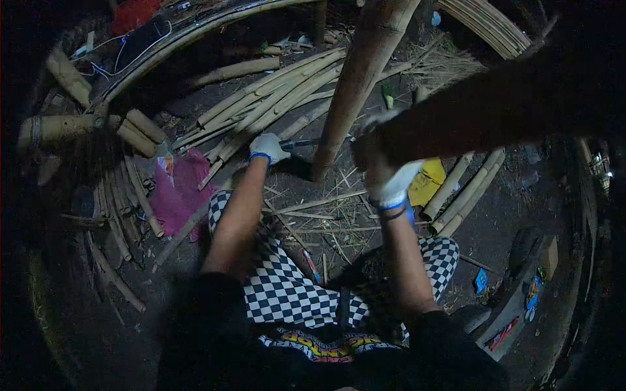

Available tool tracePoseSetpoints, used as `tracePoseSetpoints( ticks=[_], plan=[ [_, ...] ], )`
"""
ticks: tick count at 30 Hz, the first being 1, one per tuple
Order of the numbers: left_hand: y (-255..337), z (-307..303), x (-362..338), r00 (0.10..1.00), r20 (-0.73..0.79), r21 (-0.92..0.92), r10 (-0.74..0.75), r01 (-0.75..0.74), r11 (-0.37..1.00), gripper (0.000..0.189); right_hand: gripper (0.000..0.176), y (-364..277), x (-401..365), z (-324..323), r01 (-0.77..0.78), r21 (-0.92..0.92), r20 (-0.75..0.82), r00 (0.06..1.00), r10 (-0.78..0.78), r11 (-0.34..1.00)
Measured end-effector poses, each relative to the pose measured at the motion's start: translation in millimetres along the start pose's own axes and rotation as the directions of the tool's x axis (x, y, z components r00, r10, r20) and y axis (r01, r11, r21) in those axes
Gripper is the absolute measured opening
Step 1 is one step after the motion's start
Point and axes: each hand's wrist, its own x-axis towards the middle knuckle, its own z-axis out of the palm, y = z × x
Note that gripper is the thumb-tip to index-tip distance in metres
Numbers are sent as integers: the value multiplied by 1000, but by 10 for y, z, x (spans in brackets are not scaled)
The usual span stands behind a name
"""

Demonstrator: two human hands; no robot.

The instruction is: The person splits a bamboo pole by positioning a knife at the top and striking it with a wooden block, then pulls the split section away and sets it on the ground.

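Note:
A thick bamboo pole stands upright on the dirt ground ahead of me. My left hand, in a white glove, grips the handle of a knife whose blade reaches the pole near its lower end. My right hand, also gloved, is closed around a dark long piece that runs up to the right; what it is cannot be told in the dim light. My legs in black-and-white checked trousers are bent below.
Split bamboo strips lie in a pile behind the pole, with more poles at right and short bamboo sections at left. A pink cloth and a yellow object lie on the ground. Thin splinters litter the dirt.

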Motion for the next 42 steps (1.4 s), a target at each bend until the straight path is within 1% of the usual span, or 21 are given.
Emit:
tracePoseSetpoints(
  ticks=[1, 2, 3, 4, 6, 9, 10, 14, 16, 19, 21, 25, 26, 27, 28, 30, 32, 34, 37, 40, 42],
  plan=[
    [-2, 3, 15, 1000, 12, -3, 1, -1, 1000, 60, 36, 326, -153, 8, -69, 254, -40, 996, 82, 965],
    [-11, 9, -1, 1000, 27, -6, 1, -1, 1000, 61, 43, 784, -510, -129, -159, -221, 14, 986, 166, 962],
    [-12, 40, -44, 999, 36, -8, 1, 0, 1000, 61, 50, 1240, -863, -266, -147, -652, 68, 966, 249, 744],
    [-4, 66, -89, 993, 58, 21, 99, -100, 995, 63, 58, 1010, -898, -239, -377, -788, 66, 734, 675, 487],
    [116, 71, -65, 983, 145, 53, 113, -122, 991, 70, 58, 1561, -1164, -375, -459, -825, 6, 575, 818, 329],
    [62, 255, 8, 981, -74, 128, 180, -169, 977, 72, 57, 1344, -1132, -318, -410, -842, -5, 654, 756, 350],
    [80, 180, 47, 981, 165, 0, 106, -107, 994, 71, 59, 1654, -1245, -413, -521, -782, -28, 579, 815, 343],
    [30, 286, 127, 997, 45, -19, 65, -64, 998, 66, 57, 792, -625, -261, -360, -843, 109, 614, 782, 400],
    [-1, 315, 191, 999, 41, -2, 30, -30, 1000, 65, 51, 298, -297, -136, -327, -816, 85, 749, 658, 477],
    [98, 117, -50, 999, 18, -41, 44, -43, 998, 62, 50, -228, 80, -28, -124, -538, 42, 984, 173, 834],
    [53, 194, 14, 999, 19, -26, 46, -45, 999, 61, 26, -340, 247, -27, 83, -428, 56, 996, -66, 900],
    [10, 292, 129, 997, 20, 7, 70, -71, 997, 60, 42, 537, -208, -37, -1, 317, 32, 999, -10, 949],
    [24, 296, 99, 996, 25, -1, 81, -81, 997, 61, 40, 786, -508, -84, -114, -257, 59, 989, 134, 960],
    [56, 299, 31, 996, 33, -5, 84, -84, 996, 61, 40, 1032, -804, -129, -120, -751, 84, 958, 274, 649],
    [108, 238, -29, 988, 108, 16, 109, -112, 994, 60, 45, 1412, -1052, -247, -389, -796, 55, 717, 695, 464],
    [99, 443, 74, 993, 72, 6, 95, -95, 995, 60, 61, 1755, -1327, -370, -412, -820, 57, 633, 772, 398],
    [106, 458, 25, 998, -64, 55, 16, -13, 998, 63, 62, 1746, -1306, -333, -305, -834, 107, 728, 677, 459],
    [87, 355, 62, 979, 202, -12, 39, -37, 999, 64, 58, 1294, -1056, -274, -378, -860, 83, 561, 824, 343],
    [-27, 643, 323, 998, 35, -87, -55, 58, 995, 57, 56, 865, -687, -220, -282, -870, 129, 662, 738, 405],
    [-65, 714, 391, 979, -70, -25, 192, -195, 981, 52, 52, 254, -199, -52, -172, -701, 184, 894, 409, 692],
    [154, 231, 40, 993, 113, -139, -25, 41, 989, 48, 50, -108, 129, 52, -33, -667, 137, 976, 167, 744]
  ],
)
